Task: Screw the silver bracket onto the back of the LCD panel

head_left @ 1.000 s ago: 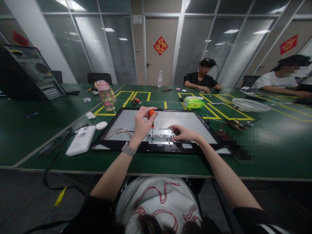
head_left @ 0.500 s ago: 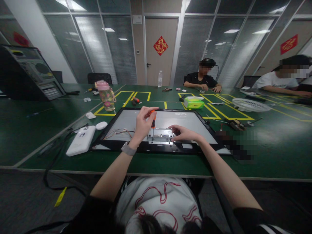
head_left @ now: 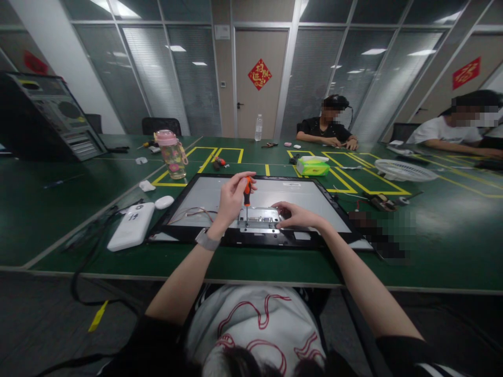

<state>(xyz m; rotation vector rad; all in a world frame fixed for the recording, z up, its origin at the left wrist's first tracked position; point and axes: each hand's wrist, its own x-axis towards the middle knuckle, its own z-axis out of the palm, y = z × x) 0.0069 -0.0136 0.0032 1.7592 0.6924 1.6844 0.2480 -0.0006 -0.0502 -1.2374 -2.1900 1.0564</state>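
A flat display panel (head_left: 204, 195) with a black frame lies on the green table in front of me. Fixed near its front edge is a silver metal bracket (head_left: 259, 230) with ports along it. My left hand (head_left: 234, 193) grips the top of an orange and black screwdriver (head_left: 247, 199), held upright with its tip down at the bracket's left part. My right hand (head_left: 294, 215) rests at the bracket's right end, thumb and fingers curled about its edge. Thin wires (head_left: 188, 213) run from the bracket's left side across the panel.
Left of the panel lie a white power bank (head_left: 131, 228) and a white oval case (head_left: 164, 202). A pink-lidded bottle (head_left: 171, 157) and a green tissue pack (head_left: 313, 166) stand behind. Far left is a computer case (head_left: 47, 118). Two people sit across the table.
The fingers of my left hand have shifted slightly around the screwdriver's handle, showing more of it. My right hand stays at the bracket.
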